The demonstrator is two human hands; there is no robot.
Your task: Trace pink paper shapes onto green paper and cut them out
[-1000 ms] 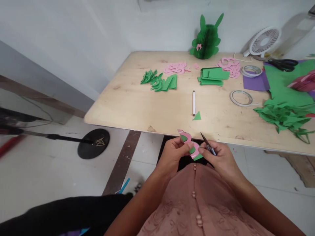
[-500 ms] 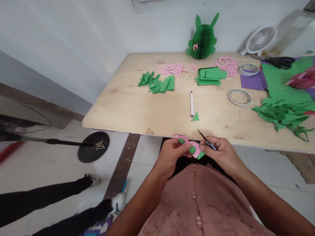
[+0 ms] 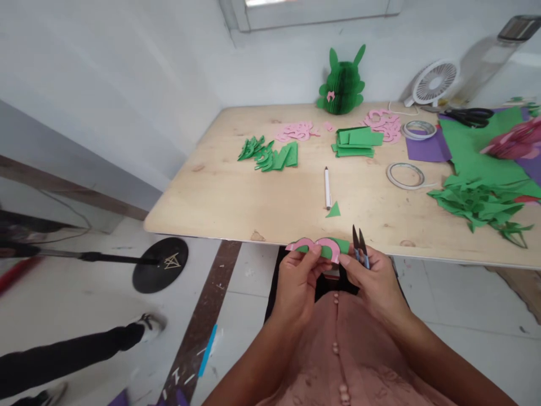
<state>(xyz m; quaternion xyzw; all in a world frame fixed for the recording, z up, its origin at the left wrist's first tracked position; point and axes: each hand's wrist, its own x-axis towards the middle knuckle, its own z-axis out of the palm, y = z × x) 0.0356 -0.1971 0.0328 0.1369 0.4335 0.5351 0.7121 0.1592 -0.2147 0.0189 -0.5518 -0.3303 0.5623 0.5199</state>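
Between my two hands, at the table's front edge, is a pink curved paper cutout (image 3: pixel 333 246) lying over a piece of green paper (image 3: pixel 344 246). My left hand (image 3: pixel 301 270) pinches these papers with thumb and fingers. My right hand (image 3: pixel 372 273) has a small pair of scissors (image 3: pixel 360 248) in its fingers, blades pointing up and slightly apart. The right thumb also reaches the right end of the papers. Just beyond lie a green paper triangle (image 3: pixel 334 210) and a white pen (image 3: pixel 327 189).
Cut green pieces (image 3: pixel 270 157), pink cutouts (image 3: pixel 298 131), folded green strips (image 3: pixel 357 141) and a tape roll (image 3: pixel 406 176) lie on the table (image 3: pixel 203 197). A green honeycomb paper figure (image 3: pixel 344 87) and a white fan (image 3: pixel 435 83) stand behind. At left, another person's leg (image 3: pixel 84 347) is near a black round base (image 3: pixel 160 265).
The pink and green papers have turned flatter and risen toward the table edge. The scissors now point up with blades parted. The other person's legs have shifted left and down.
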